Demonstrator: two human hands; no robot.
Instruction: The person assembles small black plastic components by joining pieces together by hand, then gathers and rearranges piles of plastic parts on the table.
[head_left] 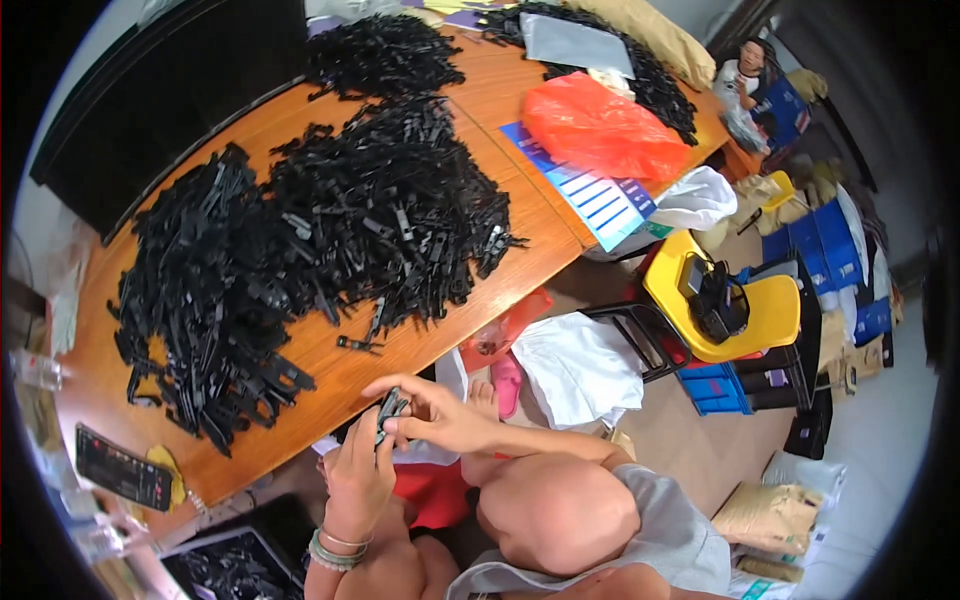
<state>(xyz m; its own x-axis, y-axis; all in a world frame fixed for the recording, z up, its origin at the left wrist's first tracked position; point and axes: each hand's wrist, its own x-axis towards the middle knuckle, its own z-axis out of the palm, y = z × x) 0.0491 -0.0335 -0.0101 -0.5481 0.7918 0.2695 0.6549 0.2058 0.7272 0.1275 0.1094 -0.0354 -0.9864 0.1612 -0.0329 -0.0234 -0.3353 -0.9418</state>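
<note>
Just off the near edge of the wooden table [530, 262], both my hands hold one small dark plastic piece [389, 412]. My left hand [352, 478], with bracelets at its wrist, closes on it from below. From the right, my right hand [448, 418] pinches it between thumb and fingers. The fingers partly cover the piece, so its exact kind cannot be made out. Past my hands, large heaps of black plastic clip-like parts [390, 200] spread over the table. One loose black part [357, 344] lies near the table edge.
A phone [123, 467] leans at the left. Below it sits a tray [270, 540] of black parts. A red plastic bag [600, 125] lies on the table's right. Beyond stands a yellow chair [770, 310] bearing a black bag. Another person [743, 85] is far right.
</note>
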